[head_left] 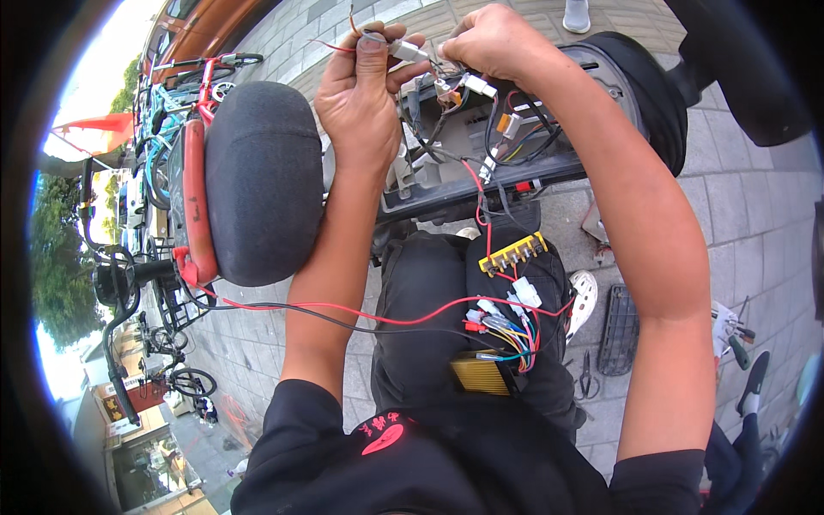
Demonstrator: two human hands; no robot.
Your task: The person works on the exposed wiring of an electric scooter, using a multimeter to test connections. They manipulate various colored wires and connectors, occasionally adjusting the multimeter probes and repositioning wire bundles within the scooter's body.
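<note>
On my feed the plug is white and the terminal strip yellow. I see red wire, black wire, a dark grey seat, grey grid-lined paving.

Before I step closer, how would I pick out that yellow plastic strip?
Start at the black-trousered lap, below the wire-filled black housing. On the lap's right side, just beyond a bundle of white plugs and coloured wires, is the slanted yellow plastic strip. Its row of metal terminals sets it apart from the ribbed gold box nearer the body.
</note>
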